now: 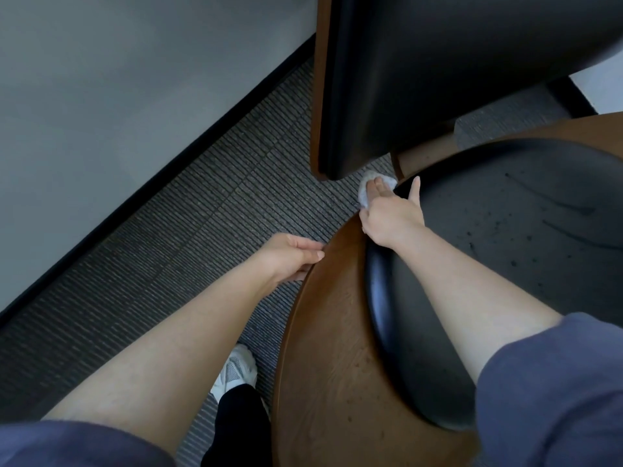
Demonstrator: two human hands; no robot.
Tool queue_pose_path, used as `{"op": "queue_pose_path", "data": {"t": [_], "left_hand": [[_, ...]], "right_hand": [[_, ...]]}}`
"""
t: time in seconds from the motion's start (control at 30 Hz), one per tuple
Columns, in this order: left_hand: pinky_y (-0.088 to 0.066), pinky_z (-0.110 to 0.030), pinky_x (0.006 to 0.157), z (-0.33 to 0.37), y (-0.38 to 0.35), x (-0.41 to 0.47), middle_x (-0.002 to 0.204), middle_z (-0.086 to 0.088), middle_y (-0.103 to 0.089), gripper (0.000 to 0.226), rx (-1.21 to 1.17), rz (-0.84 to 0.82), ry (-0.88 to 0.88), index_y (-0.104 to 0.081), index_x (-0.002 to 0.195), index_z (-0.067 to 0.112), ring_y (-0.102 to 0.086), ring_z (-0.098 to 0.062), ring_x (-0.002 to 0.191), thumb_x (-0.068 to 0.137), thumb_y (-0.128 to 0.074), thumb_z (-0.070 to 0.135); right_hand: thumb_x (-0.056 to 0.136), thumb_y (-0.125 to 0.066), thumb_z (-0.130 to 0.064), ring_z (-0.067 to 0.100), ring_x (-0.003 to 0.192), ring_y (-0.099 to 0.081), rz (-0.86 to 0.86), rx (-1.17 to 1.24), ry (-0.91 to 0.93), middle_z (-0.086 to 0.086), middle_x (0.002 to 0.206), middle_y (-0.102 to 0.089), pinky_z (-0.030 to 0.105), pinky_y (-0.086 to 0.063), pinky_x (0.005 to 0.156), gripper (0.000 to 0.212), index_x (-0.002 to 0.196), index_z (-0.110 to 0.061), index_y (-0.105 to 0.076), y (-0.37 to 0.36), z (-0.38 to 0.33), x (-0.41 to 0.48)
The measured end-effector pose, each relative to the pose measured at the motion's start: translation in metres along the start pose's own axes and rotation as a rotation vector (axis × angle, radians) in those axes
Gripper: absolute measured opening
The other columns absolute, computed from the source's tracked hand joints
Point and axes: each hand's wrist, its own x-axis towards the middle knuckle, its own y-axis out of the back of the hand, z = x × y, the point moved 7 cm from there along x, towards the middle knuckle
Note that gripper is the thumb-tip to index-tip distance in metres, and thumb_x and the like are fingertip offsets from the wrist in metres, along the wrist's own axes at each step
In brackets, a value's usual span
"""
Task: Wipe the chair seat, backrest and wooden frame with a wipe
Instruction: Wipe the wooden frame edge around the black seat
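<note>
Wall (101,96): plain grey, on the far left, with a dark skirting strip where it meets the floor.
Carpet (202,214): ribbed grey, running between the wall and the chair.
Left hand (290,256): out at the frame's left edge, thumb on top and fingers curled under the rim, so it grips the wood and holds nothing else.
Shoe (237,369): a white trainer on the carpet below the left forearm, just beside the frame.
Frame (323,348): a brown wooden base curving round the seat's left side, broad near the person and narrowing towards the back.
Wipe (365,193): a small white wad at the narrow back end of the frame, just under the backrest's lower corner. It lies under the right fingertips and shows ahead of them and to their left. It seems to sit on the wooden rim, though the hand hides the contact.
Right hand (391,214): fingers straight and flat, pressing down on the wipe rather than pinching it, with the thumb spread out to the seat's edge.
Backrest (438,79): a black pad with a brown wooden edge, upright above the wipe.
Seat (505,247): a round black cushion on the right, flecked with specks and streaks; the right forearm crosses its left part.
</note>
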Motion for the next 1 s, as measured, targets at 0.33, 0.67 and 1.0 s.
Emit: {"op": "queue_pose_path", "data": {"t": [0.33, 0.67, 1.0], "left_hand": [[-0.056, -0.03, 0.088, 0.002, 0.002, -0.001, 0.108, -0.007, -0.072, 0.027, 0.09, 0.021, -0.019, -0.068, 0.118, 0.011, -0.068, -0.018, 0.101, 0.092, -0.063, 0.006], [-0.054, -0.037, 0.093, -0.016, 0.009, -0.044, 0.101, -0.005, -0.073, 0.022, 0.167, 0.22, -0.068, -0.071, 0.113, 0.014, -0.069, -0.019, 0.095, 0.092, -0.065, 0.02], [-0.056, -0.022, 0.071, -0.056, 0.005, -0.119, 0.097, -0.007, -0.075, 0.023, -0.14, 0.283, -0.02, -0.068, 0.116, 0.01, -0.071, -0.02, 0.093, 0.096, -0.059, 0.011]], "right_hand": [[0.103, -0.019, -0.032, 0.018, 0.146, -0.02, -0.008, 0.058, -0.054, 0.005, 0.163, -0.004, 0.062, 0.014, 0.113, 0.058, 0.154, -0.009, -0.005, 0.003, 0.013, 0.013], [0.104, -0.023, -0.034, 0.01, 0.148, -0.006, 0.048, 0.266, 0.214, 0.0, 0.163, -0.002, 0.054, 0.012, 0.117, 0.058, 0.154, -0.014, -0.001, -0.017, -0.032, -0.067], [0.102, -0.034, -0.022, 0.018, 0.142, -0.03, 0.131, 0.384, 0.255, 0.004, 0.158, -0.024, 0.054, 0.005, 0.119, 0.058, 0.154, -0.014, -0.008, -0.018, -0.059, -0.148]]}}
